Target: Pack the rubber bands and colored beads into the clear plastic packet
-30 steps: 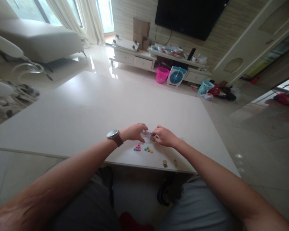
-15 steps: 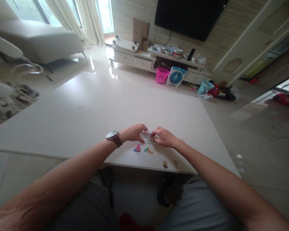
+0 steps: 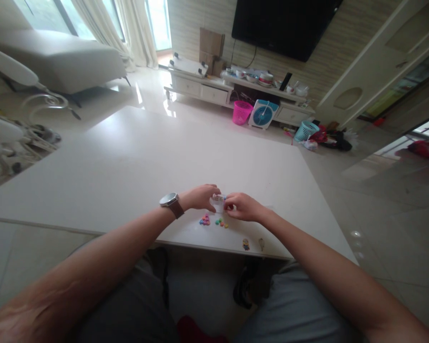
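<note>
My left hand [image 3: 201, 196], with a watch on its wrist, and my right hand [image 3: 242, 206] meet over a small clear plastic packet [image 3: 219, 201] on the white table [image 3: 128, 162]. Both hands have their fingers pinched on the packet, which holds small coloured bits. Just in front of the hands lie a pink-and-blue cluster of tiny pieces [image 3: 204, 220] and a green-and-yellow cluster [image 3: 220, 222]. Nearer the table's front edge sit a small yellow figure sticker [image 3: 246, 244] and a pale small piece [image 3: 260, 244].
The table's front edge runs just above my knees. Beyond the table are a TV stand [image 3: 236, 93], a pink basket [image 3: 241, 112], a blue fan [image 3: 262, 114] and a teal basket [image 3: 305, 129]. A grey sofa [image 3: 57, 59] stands at the far left.
My right hand has shifted slightly left, closer over the packet. The view has drifted a little; the loose pieces have not moved.
</note>
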`<state>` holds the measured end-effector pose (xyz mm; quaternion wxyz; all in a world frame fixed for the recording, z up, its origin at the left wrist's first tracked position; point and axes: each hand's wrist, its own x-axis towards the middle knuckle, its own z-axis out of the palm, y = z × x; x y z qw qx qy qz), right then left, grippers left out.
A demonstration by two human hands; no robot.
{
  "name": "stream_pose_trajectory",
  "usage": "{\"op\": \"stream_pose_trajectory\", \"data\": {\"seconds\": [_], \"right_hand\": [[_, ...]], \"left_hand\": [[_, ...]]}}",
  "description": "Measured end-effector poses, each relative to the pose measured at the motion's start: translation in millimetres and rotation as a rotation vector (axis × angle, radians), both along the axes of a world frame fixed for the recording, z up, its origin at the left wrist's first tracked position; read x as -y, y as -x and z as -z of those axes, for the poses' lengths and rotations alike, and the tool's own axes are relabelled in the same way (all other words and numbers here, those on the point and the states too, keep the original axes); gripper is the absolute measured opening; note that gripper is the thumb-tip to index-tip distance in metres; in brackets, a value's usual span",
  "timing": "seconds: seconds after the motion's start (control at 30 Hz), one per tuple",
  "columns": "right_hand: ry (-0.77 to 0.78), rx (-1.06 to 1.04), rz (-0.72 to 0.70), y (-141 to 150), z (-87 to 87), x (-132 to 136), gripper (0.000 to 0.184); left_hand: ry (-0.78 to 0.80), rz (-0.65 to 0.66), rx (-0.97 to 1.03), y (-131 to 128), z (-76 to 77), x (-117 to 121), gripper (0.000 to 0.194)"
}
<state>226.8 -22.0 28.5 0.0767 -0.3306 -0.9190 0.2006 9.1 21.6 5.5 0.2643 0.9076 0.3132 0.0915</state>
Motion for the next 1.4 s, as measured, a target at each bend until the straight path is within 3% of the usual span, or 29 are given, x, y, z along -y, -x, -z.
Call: {"op": "stream_pose_trajectory", "data": {"seconds": [0.1, 0.5, 0.6, 0.67, 0.8, 1.0, 1.4], "right_hand": [[0.048, 0.061, -0.078, 5, 1.3, 6, 0.010], [0.026, 0.117, -0.042, 14, 5.5, 11, 0.010], [-0.028, 0.019, 0.034, 6, -0.9, 5, 0.010], [-0.098, -0.049, 0.168, -2, -4.2, -2, 0.011], [-0.152, -0.015, 0.338, -14, -1.4, -12, 0.013], [-0.152, 0.134, 0.373, -13, 10.3, -11, 0.017], [-0.140, 0.303, 0.432, 5, 8.4, -14, 0.019]], "left_hand": [[-0.006, -0.005, -0.007, 0, 0.5, 0, 0.043], [-0.007, 0.000, -0.005, -1, -3.0, 1, 0.042], [0.000, -0.002, -0.015, -2, -5.0, 1, 0.041], [0.005, -0.001, -0.024, -2, -5.4, 1, 0.041], [-0.001, -0.014, -0.031, -2, -3.9, 1, 0.043], [0.007, -0.018, -0.019, -1, -5.0, 2, 0.044], [0.019, -0.018, -0.020, -1, -6.0, 3, 0.045]]}}
